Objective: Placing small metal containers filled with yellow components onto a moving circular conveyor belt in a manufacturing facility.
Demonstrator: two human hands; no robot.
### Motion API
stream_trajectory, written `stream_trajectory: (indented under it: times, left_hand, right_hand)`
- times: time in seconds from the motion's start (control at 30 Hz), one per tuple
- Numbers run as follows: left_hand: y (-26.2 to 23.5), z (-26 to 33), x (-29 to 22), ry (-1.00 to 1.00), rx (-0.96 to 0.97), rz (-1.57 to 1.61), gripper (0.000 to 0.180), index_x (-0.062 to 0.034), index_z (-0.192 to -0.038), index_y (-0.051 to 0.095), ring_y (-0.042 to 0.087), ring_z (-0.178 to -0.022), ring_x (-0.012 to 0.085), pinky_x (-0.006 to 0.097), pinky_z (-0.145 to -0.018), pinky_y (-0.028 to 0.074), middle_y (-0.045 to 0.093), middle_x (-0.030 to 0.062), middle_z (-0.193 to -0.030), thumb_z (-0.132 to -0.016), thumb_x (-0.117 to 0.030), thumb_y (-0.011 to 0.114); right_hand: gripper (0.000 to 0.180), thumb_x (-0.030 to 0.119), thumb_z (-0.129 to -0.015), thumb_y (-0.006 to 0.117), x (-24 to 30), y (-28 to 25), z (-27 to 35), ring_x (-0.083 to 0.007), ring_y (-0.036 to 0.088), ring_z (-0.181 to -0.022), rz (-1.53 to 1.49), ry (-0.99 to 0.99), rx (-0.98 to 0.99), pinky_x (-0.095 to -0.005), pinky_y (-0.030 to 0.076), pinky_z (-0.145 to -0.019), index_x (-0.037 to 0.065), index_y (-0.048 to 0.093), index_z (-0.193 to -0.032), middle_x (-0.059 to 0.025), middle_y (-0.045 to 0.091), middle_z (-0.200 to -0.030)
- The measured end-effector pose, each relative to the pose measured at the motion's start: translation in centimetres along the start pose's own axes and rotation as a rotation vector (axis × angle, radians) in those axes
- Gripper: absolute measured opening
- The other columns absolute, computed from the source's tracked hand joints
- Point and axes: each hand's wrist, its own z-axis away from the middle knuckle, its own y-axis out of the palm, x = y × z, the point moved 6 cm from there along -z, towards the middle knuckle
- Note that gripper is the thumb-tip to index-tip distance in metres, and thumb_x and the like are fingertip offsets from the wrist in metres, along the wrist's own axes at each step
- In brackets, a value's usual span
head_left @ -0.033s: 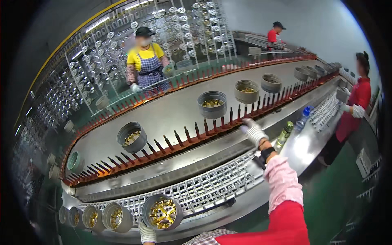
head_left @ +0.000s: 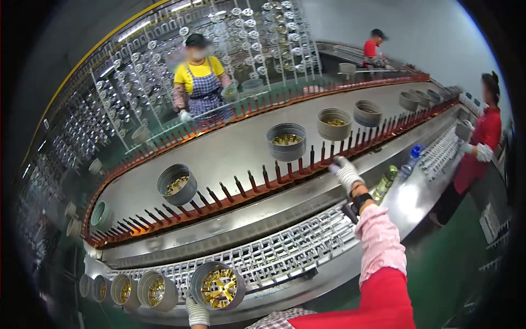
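Note:
My right arm, in a red sleeve with a pink cuff, stretches forward to the row of upright spindles (head_left: 278, 173) along the near edge of the conveyor. My right hand (head_left: 348, 174), in a white striped glove, is beside these spindles with its fingers extended; nothing shows in it. At the lower edge, my left hand (head_left: 198, 313), also gloved, is closed at the lower left side of a grey round tub (head_left: 241, 285). Shiny gold spoked pieces (head_left: 219, 288) fill that tub, which faces me. The left fingertips are partly hidden by it.
More grey tubs (head_left: 158, 272) line the near left. A metal grid rack (head_left: 263, 249) lies along the bench. A green bottle (head_left: 385, 182) and a blue-capped bottle (head_left: 410, 162) stand right of my forearm. Tubs (head_left: 177, 192) stand on the conveyor. Co-workers (head_left: 203, 90) stand around it.
My right hand has shifted slightly to the right along the spindles. The far side of the scene sits a little further right. My left hand stays at the tub.

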Motion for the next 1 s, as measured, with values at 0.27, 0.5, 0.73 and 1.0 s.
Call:
stream_trajectory:
  times: [0.27,0.5,0.73,1.0]
  left_hand:
    - [-4.8,2.1,0.3,0.503,0.070,-1.417,0.037,-0.0071,-0.111,0.047,0.045,-0.103,0.0232,0.038,-0.091,0.034,0.050,0.0070,-0.112,-0.089,-0.029,0.026]
    - [0.6,4.5,2.3,0.444,-0.057,-1.621,0.040,-0.0076,-0.109,0.049,0.045,-0.102,0.0234,0.037,-0.090,0.034,0.051,0.0074,-0.110,-0.089,-0.034,0.027]
    - [10.7,5.2,3.8,0.285,-0.216,-1.280,0.032,-0.0061,-0.109,0.049,0.047,-0.098,0.0220,0.033,-0.087,0.038,0.052,0.0084,-0.107,-0.088,-0.026,0.033]
    - [10.2,3.3,7.8,0.110,-0.156,-0.487,0.026,-0.0049,-0.108,0.048,0.051,-0.092,0.0201,0.031,-0.083,0.041,0.053,0.0084,-0.105,-0.086,-0.015,0.039]
  right_hand:
    - [0.036,0.024,-0.078,0.057,-9.2,8.5,-11.9,-0.0183,0.055,-0.058,-0.570,0.394,-0.017,-0.0319,0.044,-0.046,0.010,0.044,-0.109,-0.0085,0.058,-0.088]
    - [0.030,0.018,-0.078,0.045,-9.5,11.3,-16.9,-0.0288,0.052,-0.095,0.933,-0.313,-0.006,-0.0349,0.041,-0.083,0.009,0.053,-0.104,-0.0136,0.057,-0.102]
    - [0.015,0.013,-0.078,0.044,3.8,2.5,-12.8,-0.0176,0.056,-0.059,0.930,-0.732,-0.173,-0.0296,0.043,-0.058,0.015,0.058,-0.085,-0.0011,0.059,-0.067]
    - [0.020,0.011,-0.080,0.043,1.3,-0.5,8.3,-0.0220,0.057,-0.081,0.436,-0.826,-0.022,-0.0353,0.044,-0.073,0.007,0.056,-0.094,-0.0099,0.060,-0.089]
